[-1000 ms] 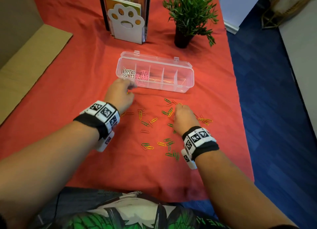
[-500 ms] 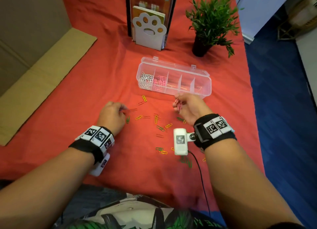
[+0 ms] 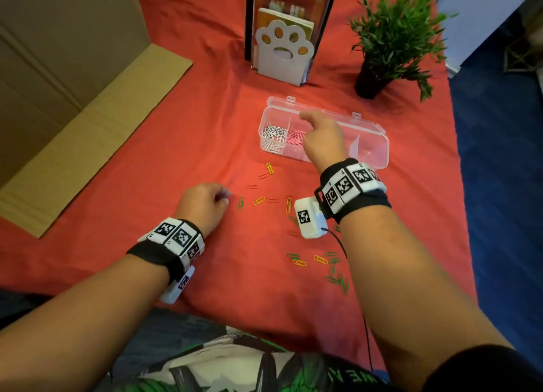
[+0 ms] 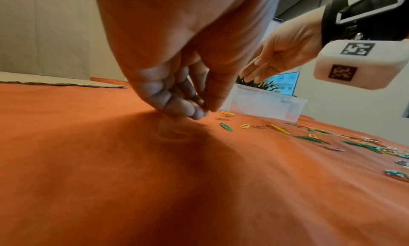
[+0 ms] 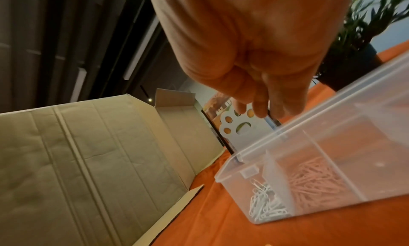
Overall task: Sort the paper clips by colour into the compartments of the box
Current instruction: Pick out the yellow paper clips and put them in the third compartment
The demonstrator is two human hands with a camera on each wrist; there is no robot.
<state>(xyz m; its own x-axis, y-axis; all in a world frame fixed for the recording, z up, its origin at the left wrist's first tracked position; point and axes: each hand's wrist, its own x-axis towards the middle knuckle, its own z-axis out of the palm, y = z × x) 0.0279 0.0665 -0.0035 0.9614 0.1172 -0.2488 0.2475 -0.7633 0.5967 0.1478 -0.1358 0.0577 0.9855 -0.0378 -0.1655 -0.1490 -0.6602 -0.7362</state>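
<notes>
The clear compartment box lies open on the red cloth. White clips fill its left end compartment and pink clips the one beside it. My right hand hovers over the pink compartment with straight, empty fingers, also plain in the left wrist view. My left hand rests low on the cloth, its fingertips pinching the end of a faint red clip. Loose green, yellow and red clips lie scattered in front of the box.
A flattened cardboard box covers the left of the table. A white paw-shaped bookend with books and a potted plant stand behind the clip box. The table's right edge drops to blue floor.
My right hand lifted pink clips from the cloth, carried them over the box and opened. My left hand came back from the box to the cloth and pinched down.
</notes>
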